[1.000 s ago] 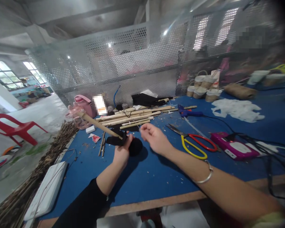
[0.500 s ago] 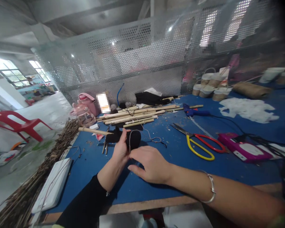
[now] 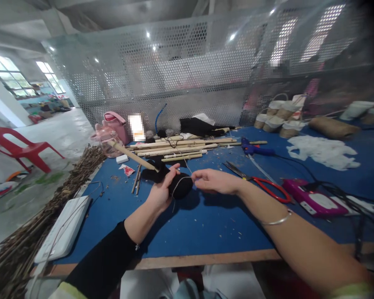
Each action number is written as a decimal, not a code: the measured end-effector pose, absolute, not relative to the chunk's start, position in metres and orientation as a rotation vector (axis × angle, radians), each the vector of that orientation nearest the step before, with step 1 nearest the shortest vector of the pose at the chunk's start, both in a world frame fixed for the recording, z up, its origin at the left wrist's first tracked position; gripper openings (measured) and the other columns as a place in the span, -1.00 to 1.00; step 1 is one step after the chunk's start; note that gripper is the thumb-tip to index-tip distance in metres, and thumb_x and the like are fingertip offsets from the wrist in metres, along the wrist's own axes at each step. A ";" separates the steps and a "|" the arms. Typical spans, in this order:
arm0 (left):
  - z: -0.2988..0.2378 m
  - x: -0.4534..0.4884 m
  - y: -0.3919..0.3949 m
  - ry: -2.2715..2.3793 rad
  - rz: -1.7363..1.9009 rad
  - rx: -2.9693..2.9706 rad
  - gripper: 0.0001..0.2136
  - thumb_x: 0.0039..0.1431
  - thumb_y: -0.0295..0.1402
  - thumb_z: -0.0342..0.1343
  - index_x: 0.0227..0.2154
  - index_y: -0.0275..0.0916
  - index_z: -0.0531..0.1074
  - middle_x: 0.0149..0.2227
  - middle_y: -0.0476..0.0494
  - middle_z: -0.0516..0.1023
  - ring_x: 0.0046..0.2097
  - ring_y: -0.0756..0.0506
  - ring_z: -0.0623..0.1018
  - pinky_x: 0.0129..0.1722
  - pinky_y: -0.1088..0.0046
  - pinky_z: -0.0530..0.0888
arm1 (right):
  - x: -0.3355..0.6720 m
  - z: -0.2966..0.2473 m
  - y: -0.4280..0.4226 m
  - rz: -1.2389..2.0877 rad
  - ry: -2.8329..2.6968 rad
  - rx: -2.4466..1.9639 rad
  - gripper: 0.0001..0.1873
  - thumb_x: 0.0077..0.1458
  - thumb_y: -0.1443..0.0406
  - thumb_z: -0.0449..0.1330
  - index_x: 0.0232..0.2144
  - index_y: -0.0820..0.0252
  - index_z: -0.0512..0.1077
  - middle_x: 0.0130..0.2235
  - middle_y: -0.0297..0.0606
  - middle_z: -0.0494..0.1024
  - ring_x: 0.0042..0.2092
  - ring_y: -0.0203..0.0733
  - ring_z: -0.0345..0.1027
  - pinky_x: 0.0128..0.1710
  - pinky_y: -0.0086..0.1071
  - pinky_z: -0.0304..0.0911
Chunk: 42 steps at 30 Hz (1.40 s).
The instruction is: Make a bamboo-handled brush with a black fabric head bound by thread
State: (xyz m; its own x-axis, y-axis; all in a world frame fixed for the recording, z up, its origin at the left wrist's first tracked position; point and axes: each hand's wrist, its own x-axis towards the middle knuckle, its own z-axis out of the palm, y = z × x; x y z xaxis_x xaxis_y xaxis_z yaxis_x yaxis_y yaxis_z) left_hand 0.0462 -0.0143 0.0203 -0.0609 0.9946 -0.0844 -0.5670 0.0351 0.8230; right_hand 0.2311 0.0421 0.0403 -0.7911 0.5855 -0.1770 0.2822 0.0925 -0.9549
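Note:
My left hand point(image 3: 162, 191) is wrapped round a black cloth bundle point(image 3: 183, 187) with a rounded end. A pale wooden stick point(image 3: 132, 155) sticks out of the bundle's far-left side, tilted upward. Thin grey cord point(image 3: 181, 178) loops over the rounded end, and a short tail hangs below it. Just right of the bundle, my right hand point(image 3: 213, 181) pinches the cord between thumb and fingers. From there the cord runs back toward the pile of sticks.
Pale sticks point(image 3: 180, 148) lie across the back of the blue table point(image 3: 190, 232). To the right are scissors point(image 3: 269, 189), a blue glue gun point(image 3: 257, 149), a magenta box point(image 3: 314, 197) with cables and white cloth point(image 3: 324, 151). A white power strip point(image 3: 64, 228) lies at left.
My right hand has moved up and right from below the bundle, drawing the cord across it. The bundle's stick now tilts higher at its far end.

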 end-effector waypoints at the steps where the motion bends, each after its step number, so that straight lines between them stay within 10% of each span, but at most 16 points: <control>1: 0.020 0.045 -0.013 0.870 1.482 0.674 -0.70 -0.12 -0.21 0.27 -0.34 -0.29 0.49 -0.35 -0.06 0.50 -0.38 0.02 0.47 -0.37 0.54 0.37 | 0.238 0.049 0.040 1.752 -2.137 -0.849 -0.59 0.02 -0.02 0.14 -0.39 0.25 0.36 -0.68 -0.51 0.16 -0.66 -0.45 -0.06 -0.66 -0.53 -0.11; 7: 0.020 0.043 -0.001 0.972 1.684 0.624 -0.71 -0.16 -0.17 0.27 -0.44 -0.30 0.48 -0.42 -0.05 0.48 -0.37 0.00 0.46 -0.34 0.52 0.35 | 0.244 0.089 0.007 1.799 -2.469 -0.401 -0.54 -0.05 -0.03 0.19 -0.61 0.29 0.47 -0.69 -0.38 0.28 -0.62 -0.41 0.03 -0.61 -0.48 -0.01; 16: 0.013 0.050 -0.019 0.841 1.439 1.007 -0.64 -0.07 -0.17 0.24 -0.23 -0.29 0.51 -0.38 -0.10 0.51 -0.30 -0.07 0.48 -0.20 0.42 0.36 | 0.197 0.068 -0.001 0.823 -2.502 -0.776 -0.73 0.09 0.23 0.09 -0.47 0.25 0.53 -0.62 -0.39 0.33 -0.57 -0.39 0.05 -0.54 -0.48 -0.02; 34: 0.019 0.055 -0.030 0.696 1.160 0.860 -0.59 -0.13 -0.12 0.28 -0.27 -0.33 0.51 -0.29 -0.21 0.54 -0.25 -0.14 0.50 -0.22 0.40 0.37 | 0.204 0.046 0.015 1.208 -1.876 -0.802 -0.72 -0.12 0.15 0.29 -0.47 0.24 0.37 -0.66 -0.51 0.17 -0.60 -0.43 -0.02 -0.58 -0.49 -0.07; 42: 0.016 0.056 -0.028 0.630 1.167 0.794 -0.71 -0.08 -0.17 0.25 -0.38 -0.31 0.51 -0.38 -0.14 0.50 -0.35 -0.05 0.47 -0.31 0.45 0.36 | 0.211 0.054 0.013 1.610 -1.801 -0.469 -0.71 -0.12 0.17 0.28 -0.42 0.23 0.32 -0.46 -0.34 0.40 -0.45 -0.36 0.22 -0.46 -0.48 0.10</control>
